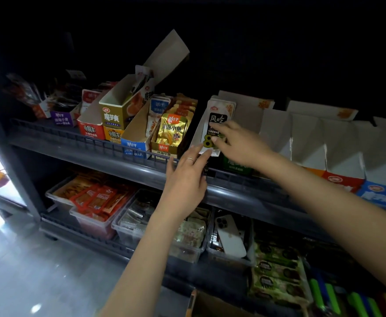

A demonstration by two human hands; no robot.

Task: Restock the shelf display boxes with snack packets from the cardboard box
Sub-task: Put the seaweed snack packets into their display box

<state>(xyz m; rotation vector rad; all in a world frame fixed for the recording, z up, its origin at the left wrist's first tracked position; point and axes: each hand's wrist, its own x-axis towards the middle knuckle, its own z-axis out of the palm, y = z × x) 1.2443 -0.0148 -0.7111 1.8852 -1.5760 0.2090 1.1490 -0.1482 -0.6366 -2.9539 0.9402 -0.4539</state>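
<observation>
- Below both wrists, nearest the body, the cardboard box (207, 304) shows only an open corner; its contents are hidden.
- The left hand (185, 177), fingers straight and apart, touches the bottom edge of the white snack packets (219, 108).
- Just above it, the right hand (240, 145) presses spread fingertips and thumb on the front packet's face, clamping nothing.
- At both hands' fingertips, the packets lean back in a green-fronted display box (235, 167); I judge they are being seated.
- Beyond the right hand, the white display boxes (306, 143) look empty, so the next move probably calls for reaching back down for more packets.
</observation>
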